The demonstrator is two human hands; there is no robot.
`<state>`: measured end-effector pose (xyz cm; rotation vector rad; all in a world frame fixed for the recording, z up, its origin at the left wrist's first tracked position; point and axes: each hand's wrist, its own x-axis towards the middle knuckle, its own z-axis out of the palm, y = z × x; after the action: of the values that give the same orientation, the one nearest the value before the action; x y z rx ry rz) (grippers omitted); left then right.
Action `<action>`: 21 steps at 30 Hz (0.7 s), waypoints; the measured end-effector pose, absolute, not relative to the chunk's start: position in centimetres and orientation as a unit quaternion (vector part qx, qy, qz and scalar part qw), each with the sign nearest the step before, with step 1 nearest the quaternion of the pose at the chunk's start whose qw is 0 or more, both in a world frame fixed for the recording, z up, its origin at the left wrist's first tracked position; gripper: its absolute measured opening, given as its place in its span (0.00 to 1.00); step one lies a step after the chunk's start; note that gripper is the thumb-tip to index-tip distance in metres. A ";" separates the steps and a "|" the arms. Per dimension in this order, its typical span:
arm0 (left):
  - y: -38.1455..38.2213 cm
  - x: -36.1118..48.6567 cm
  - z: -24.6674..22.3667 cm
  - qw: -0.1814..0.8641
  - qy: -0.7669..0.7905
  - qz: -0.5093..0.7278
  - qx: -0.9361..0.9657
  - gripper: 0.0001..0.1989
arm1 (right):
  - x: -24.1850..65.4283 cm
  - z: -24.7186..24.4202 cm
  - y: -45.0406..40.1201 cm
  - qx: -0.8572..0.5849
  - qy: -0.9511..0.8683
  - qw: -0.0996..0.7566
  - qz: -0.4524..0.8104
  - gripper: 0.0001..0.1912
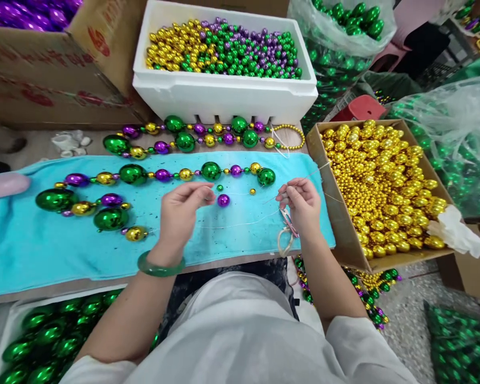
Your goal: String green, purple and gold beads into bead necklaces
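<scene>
On a blue towel point(8, 234) lies a strand of green, purple and gold beads point(133, 174), looped at the left. A thin clear thread point(240, 223) runs from its lower end toward my right hand. My right hand point(302, 205) is closed, thumb against fingers, pinching the thread. My left hand point(182, 213), with a green bangle point(161, 266) at the wrist, is closed in a pinch; what sits between its fingertips is hidden. Beside those fingertips are a purple bead point(223, 200), a small green bead point(220, 188) and a small gold bead point(252, 191). Small pink-handled snips point(288, 221) lie below my right hand.
A finished-looking bead strand point(185, 141) lies behind the towel, before a white foam box point(224, 90) of small beads. At right stands a cardboard box point(340, 224) of gold beads. Another carton point(36, 80) is at left; green beads point(50, 330) fill a container below.
</scene>
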<state>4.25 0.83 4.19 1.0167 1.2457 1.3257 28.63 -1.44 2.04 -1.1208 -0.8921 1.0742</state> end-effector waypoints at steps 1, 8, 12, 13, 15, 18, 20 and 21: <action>0.5 4.7 4.0 0.520 0.523 0.530 0.417 0.09 | 28.1 2.3 -1.5 -0.478 -0.381 0.632 0.477 0.09; -0.3 6.0 3.8 0.616 0.505 0.501 0.338 0.14 | 23.4 3.3 -2.4 -0.440 -0.400 0.655 0.466 0.08; -0.5 5.2 4.2 0.661 0.487 0.523 0.229 0.13 | 21.7 2.5 -3.8 -0.468 -0.546 0.626 0.301 0.02; -0.7 5.1 4.1 0.676 0.486 0.516 0.204 0.13 | 21.4 2.1 -4.1 -0.481 -0.595 0.596 0.246 0.03; -1.2 5.0 3.7 0.706 0.480 0.494 0.164 0.11 | 21.2 1.2 -4.4 -0.487 -0.686 0.513 0.169 0.06; -1.8 5.0 2.8 0.755 0.458 0.454 0.115 0.09 | 20.9 0.1 -4.4 -0.455 -0.779 0.410 0.136 0.09; -1.9 4.8 2.5 0.775 0.444 0.439 0.094 0.09 | 20.7 -0.2 -4.4 -0.433 -0.803 0.389 0.131 0.10; -1.9 4.7 2.5 0.779 0.439 0.438 0.090 0.09 | 20.6 -0.2 -4.3 -0.430 -0.799 0.399 0.131 0.10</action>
<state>4.71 -1.92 2.45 0.1938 0.9491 0.9462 20.63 -4.32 -0.24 -1.0881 -2.0228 0.3310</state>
